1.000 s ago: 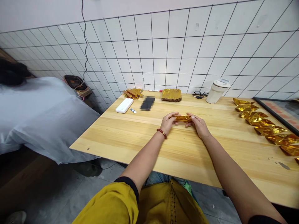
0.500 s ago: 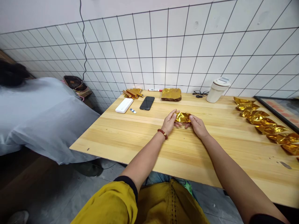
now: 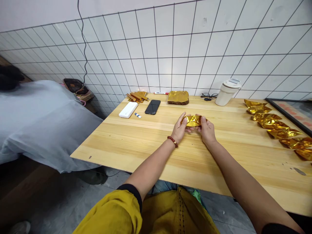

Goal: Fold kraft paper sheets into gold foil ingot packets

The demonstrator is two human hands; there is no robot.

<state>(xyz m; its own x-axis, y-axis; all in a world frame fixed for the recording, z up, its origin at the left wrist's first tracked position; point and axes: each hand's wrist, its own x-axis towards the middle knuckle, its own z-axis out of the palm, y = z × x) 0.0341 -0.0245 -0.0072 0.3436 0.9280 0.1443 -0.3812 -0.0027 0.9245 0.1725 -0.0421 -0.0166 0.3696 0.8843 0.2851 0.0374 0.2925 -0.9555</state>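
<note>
A shiny piece of folded gold foil paper (image 3: 193, 121) is held just above the wooden table (image 3: 136, 139). My left hand (image 3: 179, 127), with a red bead bracelet (image 3: 173, 141) on its wrist, grips the left end, thumb on top. At the other end my right hand (image 3: 206, 128) closes on the foil with its thumb pressed on the face. Fingers of both hands curl beneath it, partly hidden. Behind the hands lies a stack of flat gold foil sheets (image 3: 178, 97). Several folded gold foil pieces (image 3: 269, 124) stand in a row on the right.
Along the back are gold strips (image 3: 137, 96), a marker (image 3: 161, 93), glasses (image 3: 209, 96) and a white cup (image 3: 227, 93). A white power bank (image 3: 128, 110), a small blue-and-white item (image 3: 137, 115) and a phone (image 3: 152, 107) lie left. A person in a light top (image 3: 46, 123) sits left.
Both hands have shifted slightly right with the foil, and the right thumb now sits differently on its end. The view has moved a little; the things on the table look unmoved.
</note>
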